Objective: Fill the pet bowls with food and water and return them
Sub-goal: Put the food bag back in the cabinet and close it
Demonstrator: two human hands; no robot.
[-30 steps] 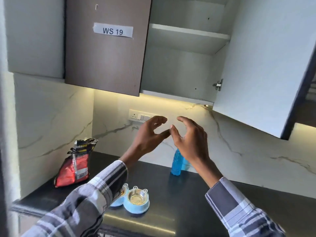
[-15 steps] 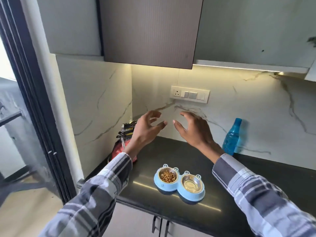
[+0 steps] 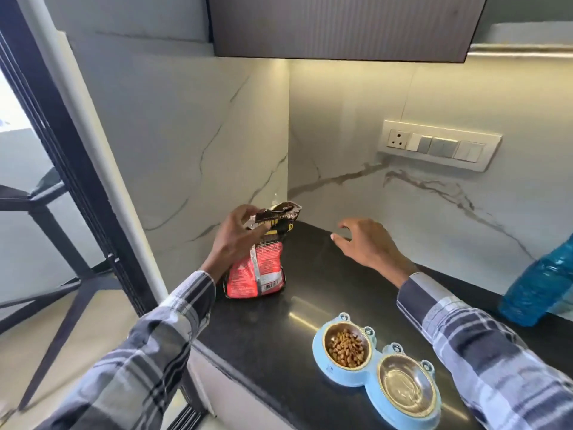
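Observation:
A red and black pet food bag [image 3: 260,271] stands upright in the back left corner of the black counter [image 3: 310,274]. My left hand [image 3: 232,240] grips the bag near its crumpled open top. My right hand [image 3: 366,243] hovers open above the counter, a little to the right of the bag, touching nothing. Near the front edge sits a light blue double pet bowl [image 3: 322,367]: its left cup [image 3: 345,347] holds brown kibble, its right cup [image 3: 404,384] looks filled with clear water. A blue water bottle [image 3: 539,290] stands at the right edge, partly cut off.
Marble walls meet in the corner behind the bag. A switch panel [image 3: 440,144] is on the back wall. A dark upper cabinet [image 3: 341,26] hangs overhead. Left of the counter are a dark door frame [image 3: 62,144] and a black metal frame [image 3: 46,212] on the floor.
My view dropped and swung left, away from the open cabinet. Both hands came down from chest height; the left hand took hold of the food bag, the right stayed open.

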